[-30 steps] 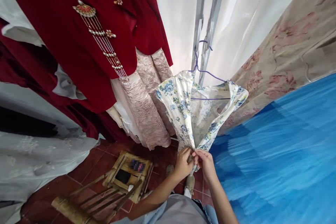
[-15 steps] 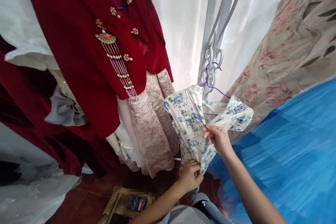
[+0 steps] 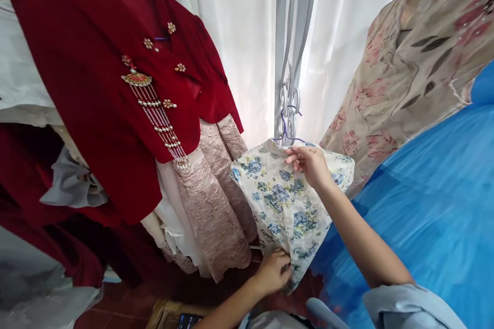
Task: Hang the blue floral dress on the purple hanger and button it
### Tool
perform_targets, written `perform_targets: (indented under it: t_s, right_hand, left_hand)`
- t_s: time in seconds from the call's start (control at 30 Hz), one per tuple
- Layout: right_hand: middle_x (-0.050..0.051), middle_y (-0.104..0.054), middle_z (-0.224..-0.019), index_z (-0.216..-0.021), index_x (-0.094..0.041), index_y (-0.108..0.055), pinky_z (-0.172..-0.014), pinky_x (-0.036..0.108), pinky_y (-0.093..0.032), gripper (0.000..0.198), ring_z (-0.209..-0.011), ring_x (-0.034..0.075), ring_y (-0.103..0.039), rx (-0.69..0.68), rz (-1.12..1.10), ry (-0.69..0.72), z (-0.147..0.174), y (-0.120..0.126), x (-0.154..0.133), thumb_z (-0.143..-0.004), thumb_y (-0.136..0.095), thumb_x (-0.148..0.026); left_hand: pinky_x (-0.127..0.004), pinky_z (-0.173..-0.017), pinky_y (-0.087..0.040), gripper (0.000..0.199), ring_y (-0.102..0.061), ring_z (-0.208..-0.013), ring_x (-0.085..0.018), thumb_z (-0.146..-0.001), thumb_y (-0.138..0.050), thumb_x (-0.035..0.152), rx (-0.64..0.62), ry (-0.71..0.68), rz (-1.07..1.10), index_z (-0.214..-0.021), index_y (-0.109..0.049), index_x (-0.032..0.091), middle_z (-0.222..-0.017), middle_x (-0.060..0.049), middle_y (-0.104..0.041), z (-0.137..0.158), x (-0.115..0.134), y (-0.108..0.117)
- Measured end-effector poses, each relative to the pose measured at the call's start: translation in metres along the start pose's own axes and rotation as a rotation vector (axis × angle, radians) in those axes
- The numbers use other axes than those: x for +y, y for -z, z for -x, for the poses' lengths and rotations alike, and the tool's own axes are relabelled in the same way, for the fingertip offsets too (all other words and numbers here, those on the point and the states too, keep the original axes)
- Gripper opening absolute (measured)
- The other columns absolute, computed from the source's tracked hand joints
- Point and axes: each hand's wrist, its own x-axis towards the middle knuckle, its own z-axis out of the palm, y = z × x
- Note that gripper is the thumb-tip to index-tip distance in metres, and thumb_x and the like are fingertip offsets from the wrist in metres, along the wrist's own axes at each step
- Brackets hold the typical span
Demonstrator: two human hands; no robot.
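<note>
- Has the floral blouse on a purple hanger, to the right of the red jacket and mostly lower than its chest, in front of a grey metal stand.
- Pinching the neck edge of the blouse with the right hand, thumb and fingertips together; now raised to the very top, after mid-front half a second ago and low beside the other hand a second ago.
- Clasping the lower front with the left hand, fingers curled in, tips partly hidden; still low, lower than the jacket's hem.
- Has closed the front of the blouse: earlier open in a deep V, with the hanger's bar showing inside; now drawn across up to the neck, covering that bar.
- Looking higher than before: now taking in the shoulders of the red jacket, and only an edge of the wooden chair below it, after nearly the whole of it a second ago.
- Facing, as before, a pink skirt just below the jacket, and a blue skirt and beige dress well to its right.
</note>
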Motion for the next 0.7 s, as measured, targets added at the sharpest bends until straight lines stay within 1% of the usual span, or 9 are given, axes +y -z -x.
perform_targets:
  t_s: [0.07, 0.13, 0.2, 0.3, 0.37, 0.43, 0.5, 0.57, 0.7]
  right_hand:
    - [0.004, -0.07, -0.055, -0.074, -0.015, -0.073, -0.038, 0.022, -0.034, 0.034, -0.04, 0.011, -0.052, -0.062, 0.043, 0.027, 0.012, 0.003, 0.004, -0.077, -0.07, -0.049]
    - [0.002, -0.068, -0.055, -0.074, -0.017, -0.072, -0.04, 0.024, -0.036, 0.038, -0.041, 0.012, -0.052, -0.094, 0.089, 0.05, 0.024, 0.007, 0.011, -0.078, -0.069, -0.054]
    - [0.002, -0.066, -0.054, -0.075, -0.017, -0.071, -0.042, 0.025, -0.035, 0.04, -0.041, 0.012, -0.051, -0.092, 0.107, 0.081, 0.032, 0.013, 0.019, -0.081, -0.067, -0.057]
    - [0.001, -0.065, -0.054, -0.077, -0.017, -0.07, -0.045, 0.025, -0.036, 0.04, -0.044, 0.012, -0.05, -0.106, 0.126, 0.135, 0.037, 0.019, 0.029, -0.087, -0.062, -0.055]
    - [0.001, -0.063, -0.055, -0.074, -0.017, -0.068, -0.047, 0.025, -0.037, 0.039, -0.047, 0.012, -0.05, -0.134, 0.156, 0.173, 0.036, 0.022, 0.033, -0.091, -0.059, -0.052]
    - [0.001, -0.06, -0.053, -0.066, -0.018, -0.065, -0.049, 0.025, -0.036, 0.041, -0.049, 0.013, -0.05, -0.15, 0.203, 0.194, 0.036, 0.025, 0.036, -0.092, -0.056, -0.049]
    - [0.001, -0.06, -0.052, -0.062, -0.019, -0.061, -0.049, 0.025, -0.035, 0.042, -0.048, 0.012, -0.049, -0.157, 0.254, 0.187, 0.037, 0.027, 0.039, -0.093, -0.054, -0.046]
    - [0.001, -0.061, -0.053, -0.062, -0.019, -0.061, -0.05, 0.025, -0.035, 0.039, -0.048, 0.012, -0.049, -0.158, 0.293, 0.173, 0.039, 0.029, 0.042, -0.092, -0.054, -0.042]
    - [0.001, -0.062, -0.053, -0.061, -0.018, -0.061, -0.051, 0.025, -0.036, 0.04, -0.048, 0.012, -0.049, -0.13, 0.271, 0.181, 0.039, 0.025, 0.042, -0.092, -0.053, -0.042]
  left_hand:
    - [-0.033, -0.083, -0.051, 0.013, -0.066, -0.092, -0.021, -0.093, -0.057, 0.024, 0.141, 0.0, 0.039, -0.088, -0.068, 0.02, -0.093, -0.006, -0.07, -0.017, 0.016, 0.019]
    - [-0.032, -0.082, -0.052, 0.017, -0.065, -0.09, -0.02, -0.098, -0.052, 0.026, 0.364, -0.065, 0.065, -0.094, -0.067, 0.02, -0.092, -0.007, -0.068, -0.04, 0.04, 0.047]
    - [-0.033, -0.083, -0.052, 0.016, -0.064, -0.09, -0.019, -0.098, -0.051, 0.023, 0.581, -0.229, 0.01, -0.094, -0.066, 0.02, -0.091, -0.006, -0.067, -0.066, 0.072, 0.085]
    - [-0.037, -0.092, -0.05, 0.016, -0.062, -0.1, -0.02, -0.097, -0.052, 0.019, 0.712, -0.464, -0.182, -0.105, -0.065, 0.022, -0.1, -0.007, -0.067, -0.11, 0.125, 0.145]
    - [-0.041, -0.1, -0.047, 0.022, -0.059, -0.112, -0.023, -0.098, -0.053, 0.023, 0.61, -0.435, -0.321, -0.117, -0.063, 0.02, -0.114, -0.009, -0.066, -0.139, 0.154, 0.178]
    - [-0.04, -0.097, -0.048, 0.019, -0.06, -0.108, -0.023, -0.098, -0.053, 0.025, 0.401, -0.375, -0.449, -0.111, -0.064, 0.019, -0.11, -0.008, -0.066, -0.164, 0.172, 0.198]
    - [-0.035, -0.086, -0.05, 0.016, -0.062, -0.093, -0.021, -0.097, -0.05, 0.022, 0.228, -0.319, -0.545, -0.096, -0.065, 0.018, -0.097, -0.006, -0.066, -0.182, 0.18, 0.207]
    - [-0.031, -0.077, -0.048, 0.021, -0.06, -0.082, -0.019, -0.097, -0.046, 0.017, 0.13, -0.29, -0.61, -0.084, -0.062, 0.017, -0.087, -0.004, -0.062, -0.192, 0.181, 0.21]
    - [-0.03, -0.074, -0.046, 0.021, -0.058, -0.081, -0.019, -0.099, -0.043, 0.021, 0.025, -0.311, -0.616, -0.084, -0.057, 0.018, -0.087, -0.004, -0.06, -0.193, 0.184, 0.217]
